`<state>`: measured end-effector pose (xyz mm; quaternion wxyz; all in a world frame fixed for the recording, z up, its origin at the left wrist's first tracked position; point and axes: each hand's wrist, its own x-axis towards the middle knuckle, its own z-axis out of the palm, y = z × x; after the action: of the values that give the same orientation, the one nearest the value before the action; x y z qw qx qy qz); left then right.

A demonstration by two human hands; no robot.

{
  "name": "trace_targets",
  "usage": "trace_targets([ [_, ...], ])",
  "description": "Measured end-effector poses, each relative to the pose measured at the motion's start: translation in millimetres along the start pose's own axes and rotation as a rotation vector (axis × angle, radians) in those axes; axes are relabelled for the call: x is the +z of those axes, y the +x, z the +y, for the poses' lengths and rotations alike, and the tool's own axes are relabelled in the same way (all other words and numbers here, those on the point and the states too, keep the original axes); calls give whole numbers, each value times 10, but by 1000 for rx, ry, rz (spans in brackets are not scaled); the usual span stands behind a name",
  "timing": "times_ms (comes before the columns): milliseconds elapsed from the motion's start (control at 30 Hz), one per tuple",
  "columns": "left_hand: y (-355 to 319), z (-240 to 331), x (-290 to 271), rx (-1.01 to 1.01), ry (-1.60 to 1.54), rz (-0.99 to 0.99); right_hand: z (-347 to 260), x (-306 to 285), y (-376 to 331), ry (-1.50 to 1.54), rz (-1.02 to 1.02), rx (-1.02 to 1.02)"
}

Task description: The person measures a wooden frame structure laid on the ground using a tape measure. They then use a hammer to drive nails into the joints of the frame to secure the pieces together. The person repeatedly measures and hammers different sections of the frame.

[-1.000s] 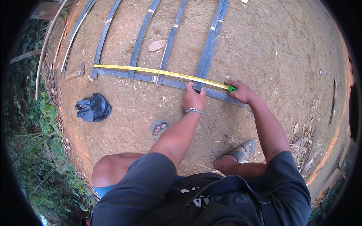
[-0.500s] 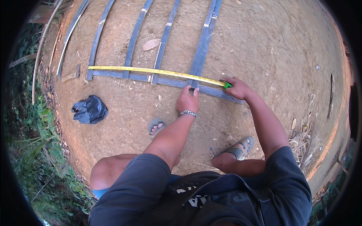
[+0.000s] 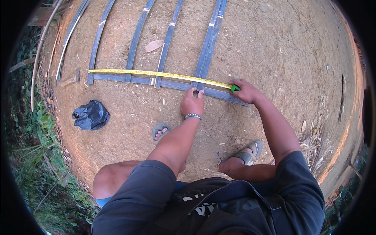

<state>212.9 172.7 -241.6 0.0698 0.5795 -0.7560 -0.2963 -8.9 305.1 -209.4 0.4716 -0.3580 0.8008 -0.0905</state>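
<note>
Yellow tape measure (image 3: 156, 73) stretched from 9 to 3 o'clock along a grey slat (image 3: 164, 83) on bare ground, right hand (image 3: 244, 91) closed around its green case, left hand (image 3: 192, 103) fingertips pinning the slat; likely slip if either loosens.

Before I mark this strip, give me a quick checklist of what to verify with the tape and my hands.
1. Yellow measuring tape lies stretched along the crosswise bamboo strip: ok.
2. Right hand holds the tape's green case at the near end: ok.
3. Left hand presses fingertips on the strip where the double lengthwise strip crosses: ok.
4. Far tape end reaches the strip's left end: ok; whether it is hooked: cannot tell.
5. Tape reading at the fingertips: cannot tell, too small.
6. Marking tool in either hand: cannot tell, none visible.
</note>
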Motion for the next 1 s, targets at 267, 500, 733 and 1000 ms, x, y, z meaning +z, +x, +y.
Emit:
trace_targets([
  [267, 8, -17, 32, 5, 10, -6, -6, 9, -2, -9, 2, 8],
  [500, 50, -14, -24, 10, 42, -87, -13, 5, -12, -17, -2, 24],
  [733, 215, -20, 25, 212, -254, 9, 55, 62, 28, -10, 31, -10],
  [1000, 1361, 1208, 80, 195, 74, -96, 26, 54, 5, -63, 19, -13],
])
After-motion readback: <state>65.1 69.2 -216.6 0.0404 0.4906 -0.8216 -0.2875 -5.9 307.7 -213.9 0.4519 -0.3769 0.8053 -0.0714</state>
